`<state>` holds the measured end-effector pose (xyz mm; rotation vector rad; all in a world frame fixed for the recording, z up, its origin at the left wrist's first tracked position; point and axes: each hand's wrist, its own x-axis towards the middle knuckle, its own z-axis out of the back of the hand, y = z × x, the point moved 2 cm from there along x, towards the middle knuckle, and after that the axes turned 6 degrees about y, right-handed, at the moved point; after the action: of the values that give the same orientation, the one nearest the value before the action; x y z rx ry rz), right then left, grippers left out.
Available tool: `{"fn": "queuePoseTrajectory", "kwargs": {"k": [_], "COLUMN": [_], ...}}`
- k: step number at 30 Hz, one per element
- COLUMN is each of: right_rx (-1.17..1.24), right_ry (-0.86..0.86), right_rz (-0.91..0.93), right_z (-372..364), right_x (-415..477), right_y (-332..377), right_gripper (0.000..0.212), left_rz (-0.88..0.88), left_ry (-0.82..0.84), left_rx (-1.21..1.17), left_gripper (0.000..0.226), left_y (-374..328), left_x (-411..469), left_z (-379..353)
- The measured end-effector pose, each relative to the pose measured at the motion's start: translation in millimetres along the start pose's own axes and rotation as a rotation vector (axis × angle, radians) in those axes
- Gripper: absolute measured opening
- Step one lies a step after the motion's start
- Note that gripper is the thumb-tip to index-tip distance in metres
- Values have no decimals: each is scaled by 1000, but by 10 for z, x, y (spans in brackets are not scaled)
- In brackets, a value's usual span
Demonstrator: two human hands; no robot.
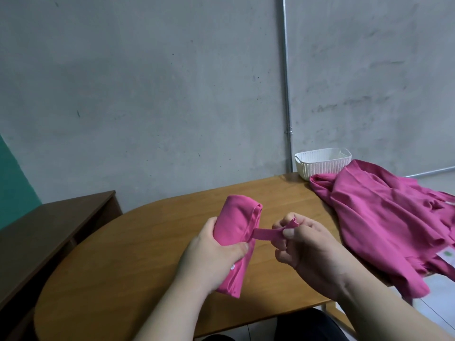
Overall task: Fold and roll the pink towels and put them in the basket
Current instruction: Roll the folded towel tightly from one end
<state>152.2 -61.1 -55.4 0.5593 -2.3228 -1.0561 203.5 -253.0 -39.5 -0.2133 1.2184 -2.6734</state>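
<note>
Nearest to me, both forearms reach in over the wooden table [138, 262].

Left hand [211, 257]: fingers curled round the rolled pink towel [236, 220], thumb laid across its front. The grip looks firm. Whether the roll's near end touches the tabletop I cannot tell. Its long axis runs away from me, leaning slightly right.

Right hand [312, 249]: just right of the roll. Thumb and forefinger are closed narrow on a thin strip [266, 234] of the same cloth, drawn taut sideways from the roll's right edge. The other fingers are loosely curled and hold nothing that I can see. The strip lies crosswise to the roll.

White basket [320, 164]: at the far right corner, well apart from both hands, behind a loose heap of pink towels [384, 217].

Judgement: the right hand is nearer the basket. The roll appears not yet secured, so the strip wants tucking or wrapping first.
</note>
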Motion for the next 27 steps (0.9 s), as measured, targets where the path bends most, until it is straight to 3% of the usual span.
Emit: {"fn": "queuePoseTrajectory", "kwargs": {"k": [7, 11, 13, 17, 22, 27], "right_rx": [-6, -417, -669, -847, -638, -1059], "right_ry": [-172, -524, -620, -547, -295, -323], "right_rz": [149, 325, 400, 419, 152, 96], "right_z": [0, 109, 126, 88, 82, 117], "right_x": [22, 26, 26, -2, -32, -48], "right_y": [-10, -23, -20, 41, 105, 131], "right_gripper": [37, 43, 35, 17, 22, 32], "left_rz": [-21, -34, -44, -65, -46, -51], "left_ry": [-54, -32, -23, -51, -68, -47], "left_rx": [151, 134, 124, 113, 96, 110], "left_gripper": [85, 91, 90, 86, 82, 80], "left_y": [-68, -109, -144, -116, -4, 37], "left_x": [-89, -108, -106, -85, -35, -14], "left_z": [13, -10, -27, 0, 136, 189]}}
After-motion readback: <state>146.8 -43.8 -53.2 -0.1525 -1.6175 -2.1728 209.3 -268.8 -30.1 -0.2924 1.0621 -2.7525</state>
